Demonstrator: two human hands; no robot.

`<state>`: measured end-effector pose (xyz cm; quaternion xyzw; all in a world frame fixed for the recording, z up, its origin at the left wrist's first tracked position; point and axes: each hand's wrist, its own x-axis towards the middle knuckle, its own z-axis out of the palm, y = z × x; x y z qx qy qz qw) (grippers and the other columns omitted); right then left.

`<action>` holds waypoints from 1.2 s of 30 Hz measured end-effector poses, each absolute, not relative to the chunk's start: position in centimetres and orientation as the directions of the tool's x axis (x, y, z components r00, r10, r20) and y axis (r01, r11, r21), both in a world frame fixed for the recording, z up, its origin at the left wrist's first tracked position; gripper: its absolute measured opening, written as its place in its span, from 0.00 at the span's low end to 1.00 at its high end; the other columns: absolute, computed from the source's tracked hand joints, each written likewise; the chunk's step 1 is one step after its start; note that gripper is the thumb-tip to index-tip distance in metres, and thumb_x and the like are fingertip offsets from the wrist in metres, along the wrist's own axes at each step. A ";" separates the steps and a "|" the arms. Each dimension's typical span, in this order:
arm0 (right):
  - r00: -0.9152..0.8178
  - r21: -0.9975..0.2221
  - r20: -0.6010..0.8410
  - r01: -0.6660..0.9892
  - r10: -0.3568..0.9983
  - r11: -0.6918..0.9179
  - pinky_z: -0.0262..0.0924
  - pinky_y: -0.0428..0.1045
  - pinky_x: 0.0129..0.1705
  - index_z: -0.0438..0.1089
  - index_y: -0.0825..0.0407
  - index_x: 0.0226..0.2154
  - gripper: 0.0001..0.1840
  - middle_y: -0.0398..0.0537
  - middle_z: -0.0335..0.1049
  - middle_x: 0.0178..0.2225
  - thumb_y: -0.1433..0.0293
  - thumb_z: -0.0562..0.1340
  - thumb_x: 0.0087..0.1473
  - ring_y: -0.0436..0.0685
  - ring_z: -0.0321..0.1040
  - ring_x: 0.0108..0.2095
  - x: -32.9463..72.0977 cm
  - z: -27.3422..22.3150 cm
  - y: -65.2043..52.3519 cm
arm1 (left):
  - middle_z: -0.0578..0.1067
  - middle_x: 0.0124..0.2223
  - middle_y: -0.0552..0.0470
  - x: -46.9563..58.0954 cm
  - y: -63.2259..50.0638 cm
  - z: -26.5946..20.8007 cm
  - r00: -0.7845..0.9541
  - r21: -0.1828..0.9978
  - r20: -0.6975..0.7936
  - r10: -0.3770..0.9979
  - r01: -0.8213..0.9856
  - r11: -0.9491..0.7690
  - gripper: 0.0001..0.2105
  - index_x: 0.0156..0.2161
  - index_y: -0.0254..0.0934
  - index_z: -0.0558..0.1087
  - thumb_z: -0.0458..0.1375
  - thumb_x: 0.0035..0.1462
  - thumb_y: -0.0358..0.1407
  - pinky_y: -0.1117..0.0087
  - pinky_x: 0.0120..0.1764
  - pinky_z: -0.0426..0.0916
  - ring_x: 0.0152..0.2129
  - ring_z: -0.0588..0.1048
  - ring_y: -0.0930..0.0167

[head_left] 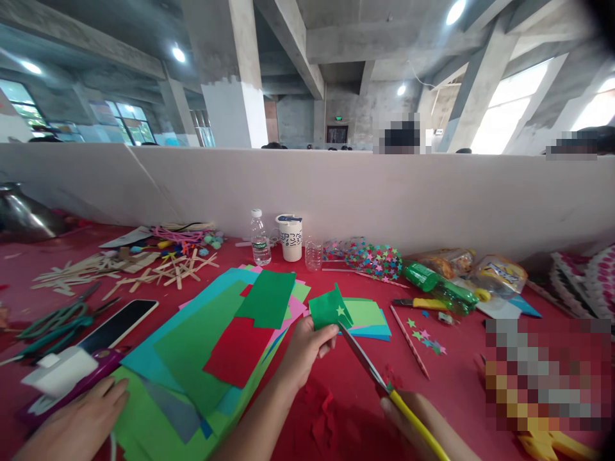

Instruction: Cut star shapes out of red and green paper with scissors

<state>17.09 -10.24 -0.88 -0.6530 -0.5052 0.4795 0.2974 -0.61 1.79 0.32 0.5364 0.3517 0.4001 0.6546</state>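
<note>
My left hand pinches a small green felt-like sheet between thumb and fingers, above the red table. My right hand grips scissors with yellow handles. Their blades point up and left, with the tips at the sheet's lower right edge, near a small pale green star. Part of the right hand is hidden behind the handles. Left of my hands, a dark green sheet and a red sheet lie on a pile of coloured sheets. Red scraps lie below my hands.
Another person's hand rests at lower left beside a purple-and-white tool, a phone and teal-handled scissors. A water bottle, a cup and a green bottle are by the white partition.
</note>
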 end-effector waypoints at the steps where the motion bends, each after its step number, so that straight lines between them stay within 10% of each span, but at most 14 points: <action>1: 0.036 -0.871 -0.336 0.369 0.941 -0.325 0.47 0.44 0.23 0.54 0.50 0.18 0.31 0.38 0.49 0.18 0.39 0.58 0.43 0.49 0.50 0.22 17.1 -0.9 -10.2 | 0.65 0.19 0.52 -0.6 1.8 0.3 0.432 0.984 -0.033 0.901 -0.145 0.105 0.12 0.20 0.36 0.67 0.58 0.51 0.37 0.68 0.25 0.46 0.17 0.56 0.76; 36: -0.053 -0.915 -0.366 0.205 0.929 -0.349 0.44 0.43 0.20 0.58 0.51 0.20 0.34 0.34 0.48 0.13 0.36 0.51 0.46 0.46 0.50 0.17 17.6 -3.2 -10.3 | 0.72 0.24 0.54 0.1 2.2 -1.1 0.251 0.962 -0.080 0.965 -0.232 0.140 0.09 0.26 0.34 0.72 0.63 0.43 0.39 0.72 0.29 0.61 0.22 0.67 0.74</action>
